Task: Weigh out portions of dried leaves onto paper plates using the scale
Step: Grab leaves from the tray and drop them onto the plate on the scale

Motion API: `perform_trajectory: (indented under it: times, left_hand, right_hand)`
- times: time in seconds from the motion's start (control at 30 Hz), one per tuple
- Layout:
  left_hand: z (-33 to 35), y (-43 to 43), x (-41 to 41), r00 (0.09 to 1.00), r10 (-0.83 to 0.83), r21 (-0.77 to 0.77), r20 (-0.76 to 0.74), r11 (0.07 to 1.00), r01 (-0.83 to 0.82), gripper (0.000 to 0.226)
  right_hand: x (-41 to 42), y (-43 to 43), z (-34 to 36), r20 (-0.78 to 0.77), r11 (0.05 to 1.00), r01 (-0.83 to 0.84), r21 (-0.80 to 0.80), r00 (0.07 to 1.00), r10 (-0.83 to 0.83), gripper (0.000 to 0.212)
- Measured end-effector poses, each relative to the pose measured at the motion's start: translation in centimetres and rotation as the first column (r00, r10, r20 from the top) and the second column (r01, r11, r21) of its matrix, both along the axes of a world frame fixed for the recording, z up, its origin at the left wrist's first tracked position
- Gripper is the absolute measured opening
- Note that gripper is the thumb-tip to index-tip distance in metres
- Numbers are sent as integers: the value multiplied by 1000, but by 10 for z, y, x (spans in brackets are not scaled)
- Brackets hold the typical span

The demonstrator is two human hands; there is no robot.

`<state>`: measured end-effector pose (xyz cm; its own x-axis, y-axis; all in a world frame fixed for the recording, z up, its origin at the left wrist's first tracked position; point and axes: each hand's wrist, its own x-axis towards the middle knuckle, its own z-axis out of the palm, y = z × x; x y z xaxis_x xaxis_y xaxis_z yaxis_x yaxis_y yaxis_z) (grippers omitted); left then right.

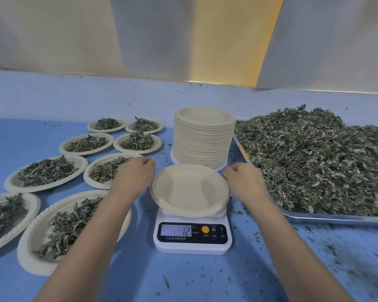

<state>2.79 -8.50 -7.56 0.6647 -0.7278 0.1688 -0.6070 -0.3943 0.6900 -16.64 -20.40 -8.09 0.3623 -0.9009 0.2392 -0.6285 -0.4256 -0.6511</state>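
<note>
Closest to us, between our two forearms, the white scale point(192, 247) sits on the blue table point(183, 280); its display point(176, 230) shows 12. On its platform rests an empty paper plate point(190, 190), which overhangs the scale on both sides.

Our left hand point(134, 175) is at the plate's left rim and our right hand point(243, 182) is at its right rim, so the hands are apart with the plate between them. The fingers of both are curled. We cannot tell whether either hand actually pinches the rim or only lies against it.

Left of the left hand stand eight filled plates point(37, 236) in two rough rows running away from us, each with a small mound of dried leaves point(68, 225). Our left forearm crosses over the nearest one.

Right of the right hand, a metal tray point(336, 220) carries the big loose heap of leaves point(314, 160). Crumbs are scattered on the table before it.

Just beyond the hands, a tall stack of empty plates point(202, 147) stands behind the scale, close against the tray's left edge. Past that the table meets a pale wall hung with white sheets point(183, 40).
</note>
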Motion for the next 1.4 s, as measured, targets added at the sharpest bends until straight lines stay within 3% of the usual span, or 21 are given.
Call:
perform_trajectory:
  times: [0.07,0.13,0.2,0.3,0.5,0.63,0.7,0.83,0.97,1.03,1.13,1.23,1.33,1.4]
  left_hand:
    - [4,0,-6,996,27,-42,88,999,-23,29]
    - [9,-2,-17,988,29,-131,154,991,-8,27]
    - [15,-4,-30,980,-10,-226,200,973,56,29]
    - [24,-12,-56,977,-149,-289,155,938,189,24]
    - [33,-38,-106,927,-364,-319,94,871,374,25]
    - [40,-49,-127,902,-432,-398,-5,828,394,22]
    - [42,-51,-133,893,-450,-422,-20,813,400,23]
    - [42,-53,-138,885,-465,-441,-23,799,409,21]
    - [38,-52,-137,888,-457,-455,-50,802,387,22]
    - [36,-51,-136,893,-446,-454,-62,810,373,21]
    - [36,-50,-135,896,-441,-448,-52,812,374,21]
    - [36,-50,-135,896,-443,-442,-39,811,382,22]
    - [34,-50,-136,894,-446,-425,-28,815,394,22]
    - [34,-50,-137,891,-453,-417,-20,814,404,22]
  right_hand:
    - [-6,-3,1,40,996,46,-77,998,-43,46]
    - [-13,-8,2,47,986,98,-135,995,-92,28]
    - [-22,-15,1,-13,972,153,-180,987,-158,28]
    - [-42,-26,0,-177,968,165,-190,964,-199,35]
    - [-77,-43,3,-613,940,310,140,773,-164,65]
    - [-85,-44,4,-656,900,304,312,755,-27,73]
    - [-83,-46,2,-664,897,301,324,747,-11,71]
    - [-71,-54,-6,-665,959,190,213,747,0,62]
    - [-64,-68,-13,-470,990,90,109,882,-29,60]
    - [-62,-76,-12,-498,995,69,-67,862,-93,55]
    - [-62,-86,-15,-588,941,100,-322,758,-282,51]
    - [-62,-89,-24,-687,952,41,-303,683,-248,50]
    - [-61,-92,-28,-783,984,-47,-170,613,-106,72]
    - [-58,-92,-27,-798,989,-55,-137,597,-77,70]
